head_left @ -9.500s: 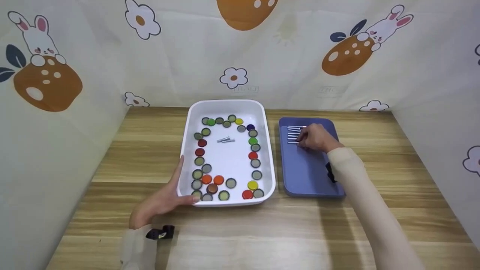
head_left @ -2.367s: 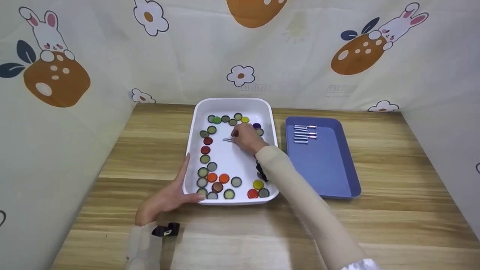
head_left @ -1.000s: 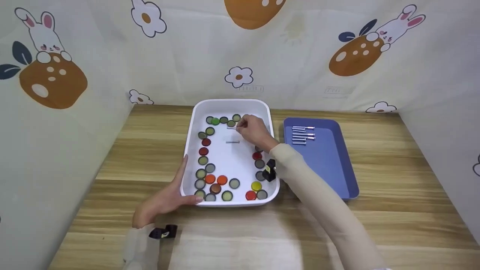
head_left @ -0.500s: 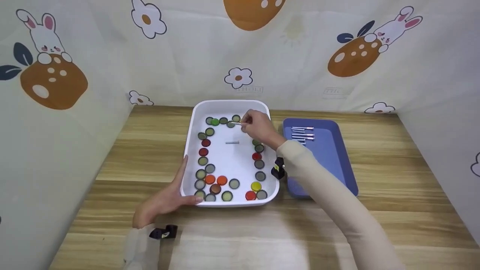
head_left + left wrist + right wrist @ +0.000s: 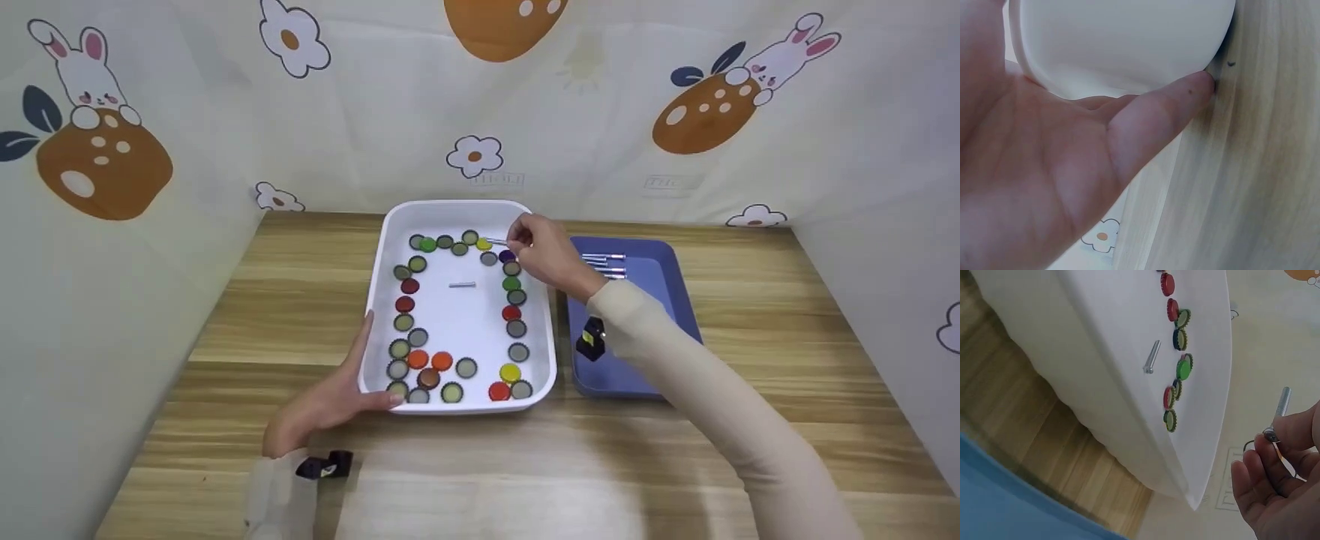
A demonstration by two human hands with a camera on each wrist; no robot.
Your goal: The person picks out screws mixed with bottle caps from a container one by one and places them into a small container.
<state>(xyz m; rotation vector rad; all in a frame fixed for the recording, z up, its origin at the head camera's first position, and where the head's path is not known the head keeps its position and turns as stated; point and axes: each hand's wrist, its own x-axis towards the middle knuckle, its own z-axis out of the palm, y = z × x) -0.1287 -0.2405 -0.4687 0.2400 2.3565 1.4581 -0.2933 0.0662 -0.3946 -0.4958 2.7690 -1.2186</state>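
In the head view my left hand (image 5: 330, 394) spans the front left corner of a white tub (image 5: 369, 322), thumb over the front rim and fingers straight along the left wall. The left wrist view has those fingers against the tub's outer wall (image 5: 1123, 45). My right hand (image 5: 551, 251) pinches a silver bolt (image 5: 1283, 404) between thumb and fingers, above the tub's right rim. Another bolt (image 5: 463, 285) lies on the tub floor. Bottle caps (image 5: 441, 361) in several colours lie around it, mostly along the walls.
To the right, a blue tray (image 5: 619, 379) stands beside the tub, partly covered by my right arm. Several bolts (image 5: 611, 257) lie in a row at its back left. A printed cloth (image 5: 360, 135) hangs behind the wooden tabletop (image 5: 480, 480).
My right hand went from the blue tray into the tub, picked up a bolt and moved right with it to the tub's rim. More bolts lay in the tub earlier. My left hand stayed put.
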